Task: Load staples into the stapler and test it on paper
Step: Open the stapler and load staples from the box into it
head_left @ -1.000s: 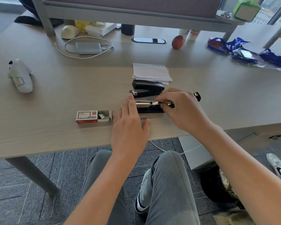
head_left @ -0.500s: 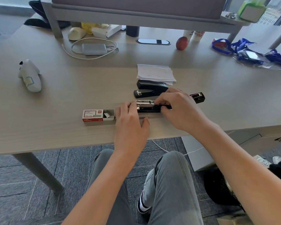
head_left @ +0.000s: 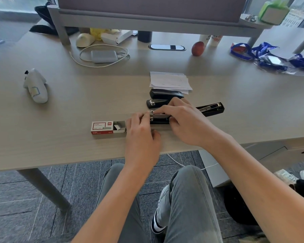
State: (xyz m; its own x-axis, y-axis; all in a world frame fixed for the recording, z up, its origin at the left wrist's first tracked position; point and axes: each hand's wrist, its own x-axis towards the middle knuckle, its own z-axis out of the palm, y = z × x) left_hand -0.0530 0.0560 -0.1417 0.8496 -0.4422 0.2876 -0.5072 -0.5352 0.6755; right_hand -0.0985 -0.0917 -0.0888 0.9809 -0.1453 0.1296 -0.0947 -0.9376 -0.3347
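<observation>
**Both hands on the opened stapler, staple channel half hidden**

The right hand's fingertips (head_left: 162, 111) are pinched down on the metal staple channel of the open stapler (head_left: 211, 109), thumb tucked on the near side, so the hand is grasping the magazine. Whether a strip of staples sits under those fingertips I cannot tell; the knuckles cover most of the channel. The right hand (head_left: 186, 123) hides the middle of the stapler: only the left end of the silver rail and black base shows, and the flipped-back lid pokes out to the right.

The left hand (head_left: 140, 135) lies palm down, fingers loosely curled against the stapler's left end, thumb on the desk (head_left: 60, 137). It touches the tool, but how firmly it grips is hard to make out.

Just left of that hand sits the red and white staple box (head_left: 108, 128), its tray slid out to the right with a grey strip and a folded flap inside; the print is too small to read.

Just behind the hands stands a second black stapler (head_left: 162, 97), closed, its right end hidden by the right hand. A stack of paper (head_left: 169, 80) lies beyond it.

Farther off, a white handheld device (head_left: 36, 85) lies at the left and a grey power bank (head_left: 104, 56) with a coiled white cable near the back.
</observation>
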